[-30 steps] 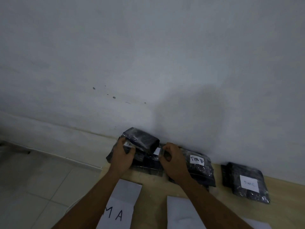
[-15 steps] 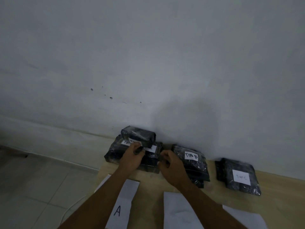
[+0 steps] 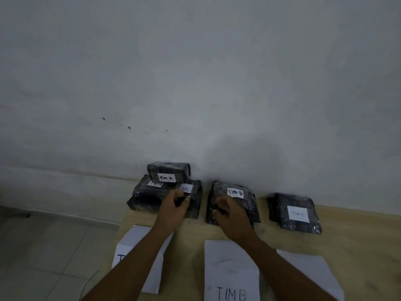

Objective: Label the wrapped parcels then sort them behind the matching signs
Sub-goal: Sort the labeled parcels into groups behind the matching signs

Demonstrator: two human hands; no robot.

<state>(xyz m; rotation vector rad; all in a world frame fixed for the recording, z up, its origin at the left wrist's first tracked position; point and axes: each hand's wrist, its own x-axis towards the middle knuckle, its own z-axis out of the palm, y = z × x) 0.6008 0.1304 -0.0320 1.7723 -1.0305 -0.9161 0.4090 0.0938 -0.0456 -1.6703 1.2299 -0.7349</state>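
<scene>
Several black wrapped parcels labelled TIM A [image 3: 152, 192] are stacked against the wall, and the smallest one [image 3: 168, 173] lies on top. My left hand [image 3: 173, 205] is at the front of this stack, its fingers curled onto the edge of a lower parcel. Right of it lies the TIM B parcel stack [image 3: 243, 198]. My right hand [image 3: 230, 213] rests over that stack's front left part with its fingers curled in. The TIM C parcel [image 3: 297, 213] lies alone farther right. In front are a left sign [image 3: 134, 246], the TIM B sign [image 3: 230, 276] and a right sign [image 3: 310, 272].
The parcels and signs lie on a light wooden table [image 3: 358, 235] pushed against a white wall [image 3: 195, 83]. The table's left edge runs past the left sign, with pale floor tiles [image 3: 43, 246] below it.
The top TIM A parcel has been set flat on the stack with its label facing me. Both hands have drawn back toward me, the right one shifting onto the TIM B stack.
</scene>
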